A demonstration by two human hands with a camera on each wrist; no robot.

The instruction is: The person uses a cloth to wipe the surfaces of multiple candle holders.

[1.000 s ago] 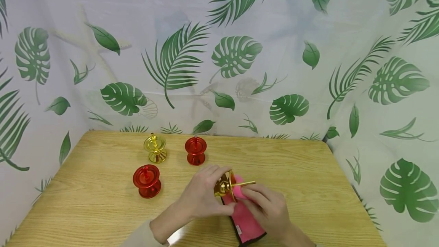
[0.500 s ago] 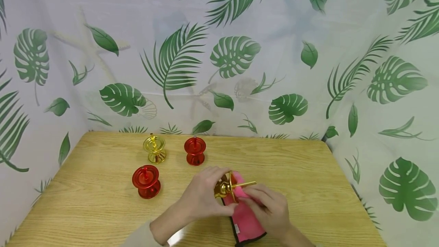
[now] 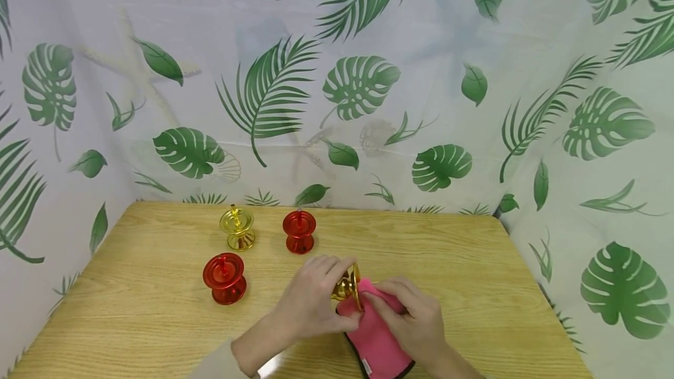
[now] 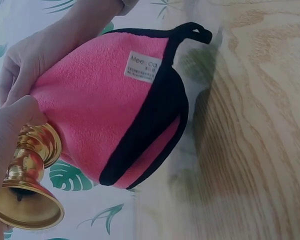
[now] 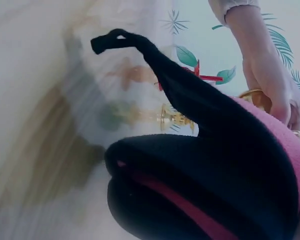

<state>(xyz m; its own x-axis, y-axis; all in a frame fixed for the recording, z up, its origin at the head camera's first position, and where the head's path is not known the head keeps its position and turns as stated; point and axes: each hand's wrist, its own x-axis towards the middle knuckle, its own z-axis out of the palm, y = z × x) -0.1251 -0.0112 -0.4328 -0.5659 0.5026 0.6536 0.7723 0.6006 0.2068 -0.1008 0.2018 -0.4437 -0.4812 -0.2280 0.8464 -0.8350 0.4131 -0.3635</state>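
A shiny gold candle holder [image 3: 344,288], tipped on its side above the table, is gripped in my left hand [image 3: 315,297], fingers and thumb around its dish rim. My right hand [image 3: 413,317] pinches a pink cloth [image 3: 380,338] with black edging against the holder's dish, around its centre spike, which the cloth mostly covers. In the left wrist view the holder's flared, hollow base [image 4: 30,207] faces the camera, and the cloth [image 4: 100,90] hangs down with a white label. The right wrist view shows mostly the cloth's black border [image 5: 190,125] and hanging loop.
On the wooden table [image 3: 131,320] stand a red candle holder [image 3: 225,278] at the left, a gold one [image 3: 239,228] behind it, and another red one [image 3: 299,231] at the back middle. A leaf-patterned curtain [image 3: 295,104] encloses the back and sides.
My right hand has drawn the cloth up over the gold spike, which stuck out bare before. The cloth's lower end has shifted slightly downward. My left hand keeps its grip.
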